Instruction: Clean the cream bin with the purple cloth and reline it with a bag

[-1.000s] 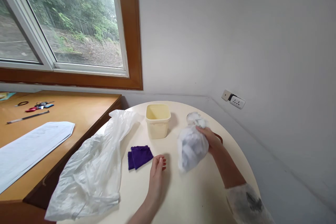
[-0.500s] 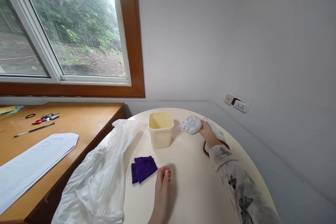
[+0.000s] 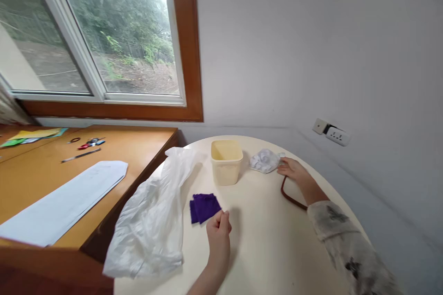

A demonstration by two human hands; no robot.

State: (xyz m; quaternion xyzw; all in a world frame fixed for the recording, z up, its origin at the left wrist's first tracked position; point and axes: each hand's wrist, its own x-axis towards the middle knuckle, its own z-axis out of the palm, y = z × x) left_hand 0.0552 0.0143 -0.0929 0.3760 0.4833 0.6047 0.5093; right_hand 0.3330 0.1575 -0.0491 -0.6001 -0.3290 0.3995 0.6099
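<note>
My left hand is closed in a loose fist above the table, just in front of a folded purple cloth. Nothing shows between its fingers. Over at the far right, my right hand reaches in with fingers stretched out. Its fingertips are beside a crumpled white bundle in clear plastic. A scrap of clear plastic peeks out behind those fingers; the rest is hidden by the hand. Below the right hand lies a brown cord-like loop, partly covered by the wrist. A cream plastic tub stands upright between bundle and cloth.
A large crumpled white plastic bag covers the left side of the round table. On the adjoining wooden desk are white papers, a pen and keys. A wall socket is at the right.
My right hand has shifted slightly right, away from the white bundle. My left hand's fingers have curled tighter and it has risen a little. The whole view has turned left.
</note>
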